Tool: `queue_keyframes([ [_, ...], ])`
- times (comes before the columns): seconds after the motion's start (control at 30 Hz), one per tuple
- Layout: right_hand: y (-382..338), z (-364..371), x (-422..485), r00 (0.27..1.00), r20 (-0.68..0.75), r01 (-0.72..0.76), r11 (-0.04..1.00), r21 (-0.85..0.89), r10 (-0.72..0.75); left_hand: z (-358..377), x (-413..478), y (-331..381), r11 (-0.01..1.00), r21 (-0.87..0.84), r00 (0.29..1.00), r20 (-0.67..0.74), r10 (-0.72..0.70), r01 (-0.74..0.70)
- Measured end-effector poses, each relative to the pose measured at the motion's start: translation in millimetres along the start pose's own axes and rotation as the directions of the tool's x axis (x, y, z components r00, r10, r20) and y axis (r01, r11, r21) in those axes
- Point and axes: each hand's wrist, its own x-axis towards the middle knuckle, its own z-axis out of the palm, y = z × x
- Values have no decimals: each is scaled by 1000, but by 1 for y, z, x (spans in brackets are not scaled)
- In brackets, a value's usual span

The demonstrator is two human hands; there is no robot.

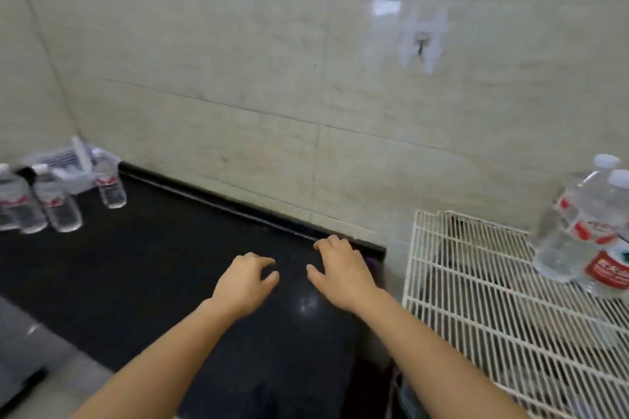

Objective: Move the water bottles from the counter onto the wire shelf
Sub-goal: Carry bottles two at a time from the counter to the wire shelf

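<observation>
Three clear water bottles with red labels stand at the far left of the black counter: one at the frame edge, one beside it, one further back. Two more bottles stand together on the white wire shelf at the right. My left hand hovers over the counter's middle with fingers curled and nothing in it. My right hand is beside it near the counter's right end, fingers spread, holding nothing.
A white plastic basket sits in the back left corner behind the bottles. Tiled wall runs behind the counter, with a wall hook above the shelf. A narrow gap separates counter and shelf.
</observation>
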Motion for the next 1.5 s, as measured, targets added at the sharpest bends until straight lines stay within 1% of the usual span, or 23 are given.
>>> queue_keyframes([
  [0.13, -97, 56, 26, 996, 81, 32, 999, -15, -31, -39, -19, -103, 996, 49, 997, -31, -73, 74],
  [0.27, -187, 111, 49, 980, 185, 78, 997, -24, -72, -76, -44, -198, 976, 156, 988, -41, -150, 155],
  [0.37, -245, 142, 71, 957, 267, 130, 991, -45, -113, -102, -60, -259, 928, 303, 976, -29, -218, 216],
  [0.43, -280, 156, 90, 945, 295, 161, 986, -49, -139, -119, -63, -292, 892, 385, 969, -24, -246, 236],
  [0.5, -313, 167, 109, 934, 315, 195, 979, -58, -168, -135, -61, -320, 878, 396, 961, -50, -274, 271],
  [0.6, -356, 180, 139, 927, 309, 243, 968, -68, -211, -152, -48, -353, 883, 337, 945, -105, -310, 328],
  [0.67, -380, 189, 162, 926, 290, 276, 958, -80, -242, -159, -34, -374, 883, 306, 934, -118, -336, 356],
  [0.8, -412, 213, 217, 921, 286, 304, 947, -100, -266, -172, 4, -419, 868, 313, 922, -114, -369, 386],
  [0.9, -428, 236, 268, 924, 291, 284, 955, -88, -248, -182, 41, -455, 861, 325, 920, -105, -378, 392],
  [1.07, -449, 264, 355, 926, 318, 240, 967, -81, -203, -205, 110, -509, 876, 290, 922, -75, -381, 385],
  [1.2, -462, 278, 414, 928, 333, 203, 976, -73, -168, -222, 161, -540, 902, 206, 925, -123, -360, 379],
  [1.3, -468, 285, 452, 930, 342, 170, 982, -76, -135, -234, 194, -558, 923, 161, 931, -173, -321, 348],
  [1.5, -477, 293, 527, 954, 293, 85, 995, -60, -64, -254, 254, -592, 957, 129, 942, -251, -223, 260],
])
